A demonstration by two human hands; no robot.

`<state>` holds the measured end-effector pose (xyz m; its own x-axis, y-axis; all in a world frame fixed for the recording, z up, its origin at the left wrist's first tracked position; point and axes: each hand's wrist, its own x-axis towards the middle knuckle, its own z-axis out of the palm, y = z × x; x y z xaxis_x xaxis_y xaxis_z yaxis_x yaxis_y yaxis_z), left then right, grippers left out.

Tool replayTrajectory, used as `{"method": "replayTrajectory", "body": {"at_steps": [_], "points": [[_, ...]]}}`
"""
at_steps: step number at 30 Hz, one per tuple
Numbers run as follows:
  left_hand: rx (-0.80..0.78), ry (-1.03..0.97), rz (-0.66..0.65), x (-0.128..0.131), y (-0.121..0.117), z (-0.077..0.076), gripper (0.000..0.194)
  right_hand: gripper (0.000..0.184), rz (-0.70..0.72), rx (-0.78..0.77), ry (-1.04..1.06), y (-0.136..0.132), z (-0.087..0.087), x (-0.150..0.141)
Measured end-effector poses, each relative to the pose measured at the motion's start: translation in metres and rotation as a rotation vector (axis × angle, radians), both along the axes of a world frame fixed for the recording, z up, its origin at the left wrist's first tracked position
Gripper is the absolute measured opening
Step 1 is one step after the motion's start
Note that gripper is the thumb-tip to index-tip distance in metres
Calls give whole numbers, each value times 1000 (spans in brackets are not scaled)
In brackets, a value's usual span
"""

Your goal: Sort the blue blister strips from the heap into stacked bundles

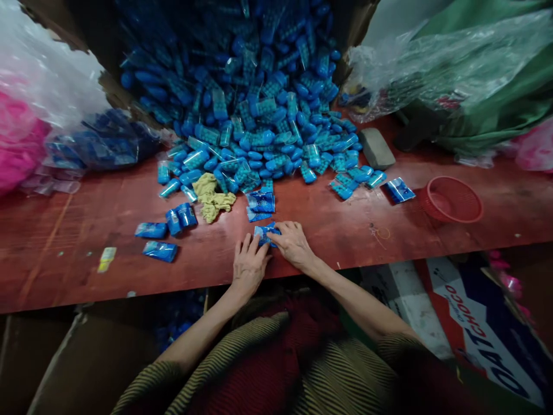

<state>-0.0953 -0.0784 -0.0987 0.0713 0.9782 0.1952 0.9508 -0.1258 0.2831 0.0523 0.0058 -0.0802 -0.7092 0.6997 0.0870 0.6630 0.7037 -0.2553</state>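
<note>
A small blue printed packet [264, 235] lies flat on the red table in front of me. My left hand [250, 265] rests at its lower left edge, fingers spread and stretched forward. From the other side my right hand [294, 245] grips the packet's right part between thumb and fingers, hiding some of it. Just beyond is a short stack of similar blue packets [261, 202]. Several filled blue packets [159, 251] lie to the left. Behind them sits a crumpled yellow-green cloth [212, 199].
A large heap of blue-capped clear containers [259, 121] spills from a carton at the back. At the right are a grey block [377, 147], another blue packet [400, 190] and a red plastic basket [453, 200]. A bag of blue packets [101, 141] stands left.
</note>
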Motion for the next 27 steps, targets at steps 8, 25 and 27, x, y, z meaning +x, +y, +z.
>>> {"method": "replayTrajectory", "body": {"at_steps": [8, 25, 27], "points": [[-5, 46, 62, 7, -11, 0, 39, 24, 47, -39, 176, 1, -13, 4], [-21, -4, 125, -6, 18, -6, 37, 23, -94, -37, 148, 20, -13, -7], [2, -40, 116, -6, 15, -8, 36, 20, -136, -40, 147, 16, -13, -8]]}}
